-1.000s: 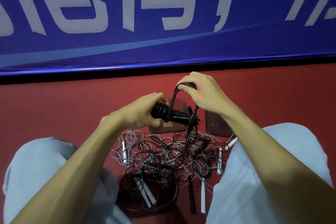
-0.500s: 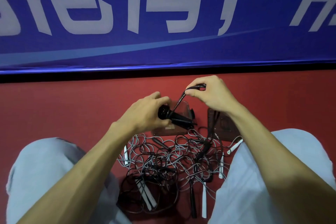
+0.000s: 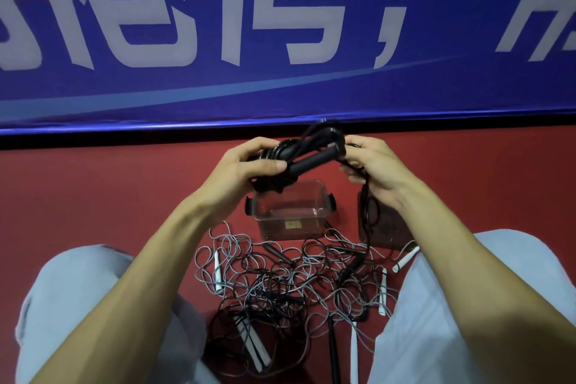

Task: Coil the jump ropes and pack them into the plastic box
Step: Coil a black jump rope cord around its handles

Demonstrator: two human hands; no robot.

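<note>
My left hand (image 3: 246, 167) grips a black jump rope (image 3: 299, 156) by its handle, with coils of the cord bunched against it. My right hand (image 3: 372, 165) pinches the same rope's cord, which hangs down from it to the floor. Both hands are raised above a clear plastic box (image 3: 291, 212) with black side clips, standing open on the red floor. Nothing shows inside it. In front of the box lies a tangled pile of grey and black ropes (image 3: 296, 274) with white and black handles.
The box's lid (image 3: 386, 227) lies flat to the right of the box. My knees in light trousers (image 3: 81, 305) flank the pile on both sides. A blue banner (image 3: 280, 40) with white characters runs along the wall behind the red floor (image 3: 109, 196).
Both hands have risen higher and come closer together. More cord is now wound round the black handle in my left hand. The camera has tilted, so the box shows fully.
</note>
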